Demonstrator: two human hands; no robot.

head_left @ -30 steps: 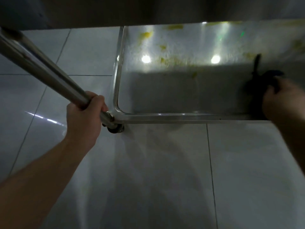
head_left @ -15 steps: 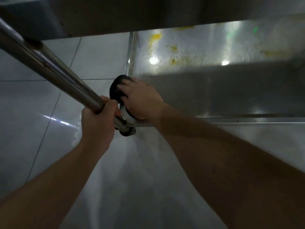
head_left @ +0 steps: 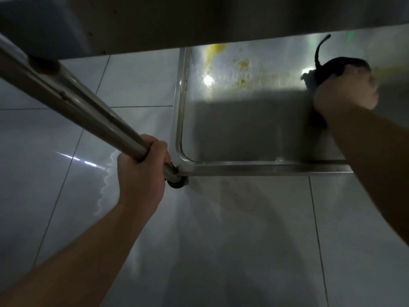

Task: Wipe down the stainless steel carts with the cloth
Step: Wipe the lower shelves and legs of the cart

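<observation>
Cloth (head_left: 329, 69), dark and bunched, sits on the cart's lower shelf (head_left: 243, 129) at two o'clock, gripped by the right hand (head_left: 345, 89). Left hand (head_left: 141, 171) curls around the cart leg (head_left: 73, 96).

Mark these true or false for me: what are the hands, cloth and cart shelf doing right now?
1. The left hand grips the cart post. True.
2. The right hand is empty. False: it holds a dark cloth.
3. Yellow smears show on the shelf. True.
4. The cloth lies on the floor. False: it is on the shelf, under the right hand.
5. The floor is tiled. True.
</observation>
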